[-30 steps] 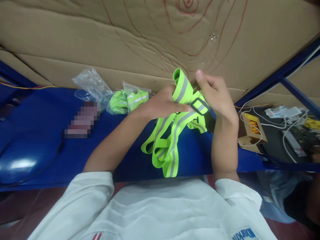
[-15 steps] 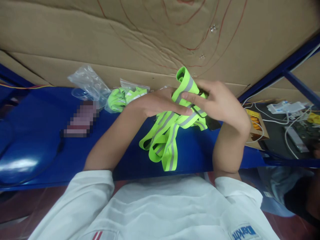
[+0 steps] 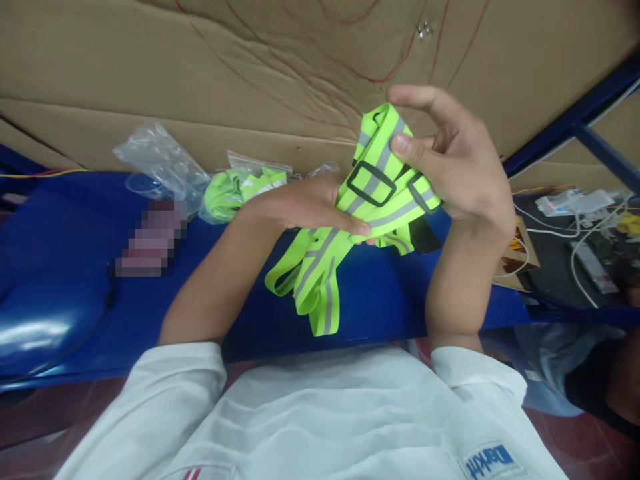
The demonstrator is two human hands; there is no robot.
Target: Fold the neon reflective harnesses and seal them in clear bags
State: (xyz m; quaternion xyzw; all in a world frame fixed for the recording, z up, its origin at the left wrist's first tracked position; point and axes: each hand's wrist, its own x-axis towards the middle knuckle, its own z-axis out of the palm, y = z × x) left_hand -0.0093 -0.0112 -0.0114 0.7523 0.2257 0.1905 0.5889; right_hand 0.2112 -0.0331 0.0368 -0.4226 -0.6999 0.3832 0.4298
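Both hands grip a bundle of neon-yellow reflective strap (image 3: 327,257) with a grey stripe along its middle. My left hand (image 3: 315,203) is closed round the middle of the bundle, its thumb laid across the strap. Looped ends hang below it over the blue table. Higher up, my right hand (image 3: 465,153) pinches the folded strap between thumb and fingers. A black slide buckle (image 3: 371,183) sits on the strap between the hands, and a second black buckle (image 3: 424,192) lies close to my right palm.
Clear plastic bags (image 3: 160,163), one with more neon strap (image 3: 225,193) inside, lie on the blue table (image 3: 65,267) against a cardboard panel (image 3: 150,73). A blurred-out pinkish object (image 3: 153,240) is at left. At right are cables, a small box (image 3: 523,247) and another person's leg (image 3: 590,380).
My right hand has risen and moved a little right, lifting the upper folds of strap. The black buckles now show plainly. My left hand keeps its hold.
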